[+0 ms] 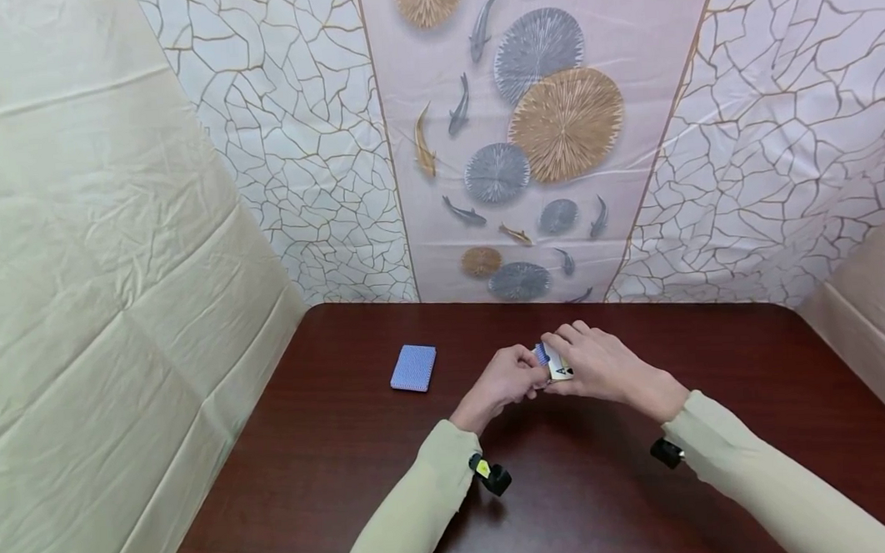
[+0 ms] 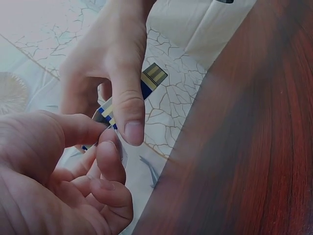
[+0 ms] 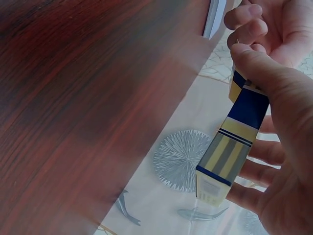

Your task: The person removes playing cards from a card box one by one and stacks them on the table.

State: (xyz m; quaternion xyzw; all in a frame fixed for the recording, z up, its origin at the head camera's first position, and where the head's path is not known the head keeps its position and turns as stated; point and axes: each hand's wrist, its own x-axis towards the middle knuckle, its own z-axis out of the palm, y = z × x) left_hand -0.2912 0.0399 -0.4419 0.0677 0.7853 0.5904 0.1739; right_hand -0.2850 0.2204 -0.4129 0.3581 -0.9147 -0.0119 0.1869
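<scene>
My right hand (image 1: 605, 364) grips a small playing card box (image 3: 235, 139) with blue, cream and grey bands along its narrow side. In the head view the box's white face shows a black letter A. Close against it, my left hand (image 1: 509, 376) pinches at the box's near end with thumb and index finger, its other fingers curled beneath. That end is mostly hidden behind the fingertips in the left wrist view, where the right thumb lies along the box (image 2: 155, 76). Both hands are raised over the far half of the table.
A deck of blue-backed cards (image 1: 414, 368) lies on the dark red wooden table (image 1: 333, 483), left of the hands. Patterned cloth (image 1: 316, 149) hangs behind the table, and pale cloth (image 1: 115, 327) hangs along its left side.
</scene>
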